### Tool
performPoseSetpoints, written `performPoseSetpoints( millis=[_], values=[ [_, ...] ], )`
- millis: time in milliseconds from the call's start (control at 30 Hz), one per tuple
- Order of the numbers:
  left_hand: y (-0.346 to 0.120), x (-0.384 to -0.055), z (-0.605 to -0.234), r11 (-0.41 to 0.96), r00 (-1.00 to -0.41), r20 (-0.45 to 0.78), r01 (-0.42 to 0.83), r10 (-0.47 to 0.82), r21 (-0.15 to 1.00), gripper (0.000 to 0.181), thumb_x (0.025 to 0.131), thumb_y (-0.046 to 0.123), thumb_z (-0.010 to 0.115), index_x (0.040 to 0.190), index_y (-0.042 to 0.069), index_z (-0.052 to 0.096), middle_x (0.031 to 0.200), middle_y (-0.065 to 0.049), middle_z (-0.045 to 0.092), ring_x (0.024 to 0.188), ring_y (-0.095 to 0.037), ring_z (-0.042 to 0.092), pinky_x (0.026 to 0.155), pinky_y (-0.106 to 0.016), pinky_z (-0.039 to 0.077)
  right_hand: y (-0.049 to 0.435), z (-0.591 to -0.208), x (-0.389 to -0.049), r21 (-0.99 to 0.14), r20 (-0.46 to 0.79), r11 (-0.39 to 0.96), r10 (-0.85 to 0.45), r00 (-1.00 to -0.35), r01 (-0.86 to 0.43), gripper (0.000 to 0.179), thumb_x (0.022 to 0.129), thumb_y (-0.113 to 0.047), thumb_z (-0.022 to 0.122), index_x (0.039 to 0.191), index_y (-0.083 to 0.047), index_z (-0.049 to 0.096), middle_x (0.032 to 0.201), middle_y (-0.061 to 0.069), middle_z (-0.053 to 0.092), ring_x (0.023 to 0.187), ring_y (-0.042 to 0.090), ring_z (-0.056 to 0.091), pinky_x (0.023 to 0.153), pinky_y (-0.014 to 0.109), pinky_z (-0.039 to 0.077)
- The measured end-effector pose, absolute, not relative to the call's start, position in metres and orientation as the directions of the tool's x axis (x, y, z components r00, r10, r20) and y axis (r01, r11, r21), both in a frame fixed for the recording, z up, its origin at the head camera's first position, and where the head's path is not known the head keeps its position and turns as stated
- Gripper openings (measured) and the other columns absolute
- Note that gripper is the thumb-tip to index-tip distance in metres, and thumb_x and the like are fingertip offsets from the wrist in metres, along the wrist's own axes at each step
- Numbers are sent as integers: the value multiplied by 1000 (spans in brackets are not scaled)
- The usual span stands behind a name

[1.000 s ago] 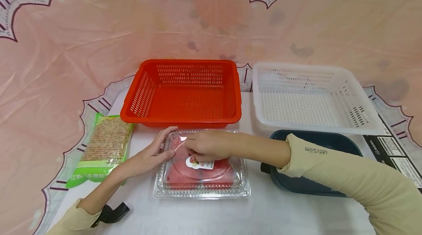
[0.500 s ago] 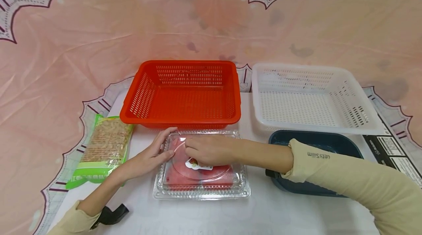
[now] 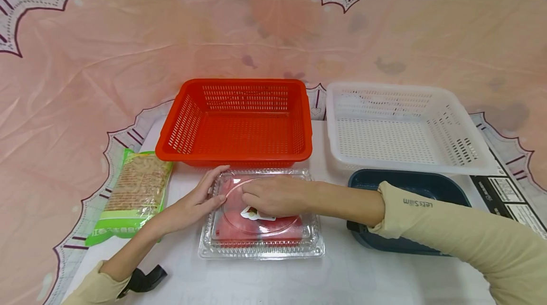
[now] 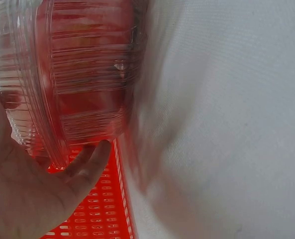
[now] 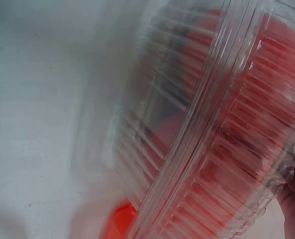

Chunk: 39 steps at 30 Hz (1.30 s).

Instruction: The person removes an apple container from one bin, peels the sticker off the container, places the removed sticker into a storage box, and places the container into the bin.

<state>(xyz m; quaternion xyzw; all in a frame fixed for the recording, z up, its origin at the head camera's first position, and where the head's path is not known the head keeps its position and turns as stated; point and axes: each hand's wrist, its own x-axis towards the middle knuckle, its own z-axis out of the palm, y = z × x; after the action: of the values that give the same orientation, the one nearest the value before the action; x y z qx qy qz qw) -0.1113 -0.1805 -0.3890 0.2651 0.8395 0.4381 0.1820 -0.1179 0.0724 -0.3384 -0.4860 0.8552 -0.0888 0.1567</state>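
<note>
A clear plastic clamshell box (image 3: pixel 260 248) of red pieces, perhaps cut watermelon, lies on the white table. My left hand (image 3: pixel 194 207) steadies its left side, fingers fairly straight and spread; in the left wrist view that hand (image 4: pixel 43 194) touches the ribbed corner. Over the lid, my right hand (image 3: pixel 275 195) has its fingers curled down against a white label (image 3: pixel 258 214) with a small fruit picture. Its fingertips are hidden, so whether they pinch the label is unclear. The right wrist view shows the ribbed side of the box (image 5: pixel 222 144) close up.
Behind the box stands a red perforated basket (image 3: pixel 241 157), beside a white one (image 3: pixel 401 167). A dark blue basin (image 3: pixel 444 181) lies under my right forearm. At left is a green-edged bag (image 3: pixel 136 186) of tan food. A black-and-white printed sheet (image 3: pixel 504 195) lies far right.
My right hand has shifted slightly downward and to the right over the label, covering its upper part. My left hand and the box have stayed in place.
</note>
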Motion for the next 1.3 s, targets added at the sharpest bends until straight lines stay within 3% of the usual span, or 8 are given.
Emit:
performPoseSetpoints(
  millis=[233,367,500,600,700,800,967,1300],
  values=[
    [-181,-111,-389,471,-791,-74,283,607,836,64,100,26,52,152,23,15,155,-10,20,140,-34,25,104,-61,38,72,-336,-115,-383,-219,587,-808,-547,-713,10,98,-29,42,89,-26,46,84,-10,51,81,6,50,68,20,43],
    [-181,-111,-389,477,-796,-74,281,600,833,65,99,26,52,152,23,15,155,-11,20,143,-36,22,107,-67,33,74,-336,-114,-304,-147,520,-853,-500,-798,1,98,-26,49,98,-25,49,91,-10,53,87,6,52,76,19,46],
    [-181,-111,-390,475,-798,-71,283,599,833,64,99,25,52,152,22,16,156,-12,20,144,-37,19,108,-69,29,75,-336,-110,-446,-217,633,-762,-610,-633,12,98,-37,45,95,-31,54,87,-12,55,82,5,53,72,21,48],
    [-181,-111,-390,474,-796,-66,289,602,832,64,100,25,52,152,23,16,156,-12,20,144,-37,20,108,-69,30,76,-336,-108,-577,-281,695,-662,-695,-429,17,96,-45,43,89,-35,55,81,-13,55,74,5,52,65,23,46],
    [-182,-111,-390,474,-793,-67,291,605,831,63,100,25,51,152,24,15,156,-11,20,143,-37,21,107,-69,31,79,-336,-107,-594,-254,674,-674,-694,-438,16,96,-43,45,89,-34,55,80,-12,54,72,5,51,63,23,46],
    [-181,-112,-391,475,-792,-71,289,606,831,63,100,26,51,152,24,15,156,-11,19,143,-37,21,107,-69,31,84,-338,-108,-516,-131,587,-774,-620,-624,13,97,-34,49,94,-30,60,83,-11,55,75,4,51,65,19,45],
    [-182,-112,-391,480,-794,-78,283,603,830,64,100,27,51,152,22,15,156,-11,19,144,-37,19,108,-69,30,90,-342,-111,-162,144,341,-920,-364,-926,18,93,-18,62,109,-20,70,96,-6,60,87,8,53,75,14,46],
    [-182,-113,-389,479,-790,-85,278,607,833,64,100,26,51,152,20,15,155,-12,20,140,-37,25,104,-67,36,94,-347,-110,-66,232,303,-922,-310,-951,19,92,-19,65,110,-20,71,93,-6,61,85,8,54,72,14,46]
  ],
)
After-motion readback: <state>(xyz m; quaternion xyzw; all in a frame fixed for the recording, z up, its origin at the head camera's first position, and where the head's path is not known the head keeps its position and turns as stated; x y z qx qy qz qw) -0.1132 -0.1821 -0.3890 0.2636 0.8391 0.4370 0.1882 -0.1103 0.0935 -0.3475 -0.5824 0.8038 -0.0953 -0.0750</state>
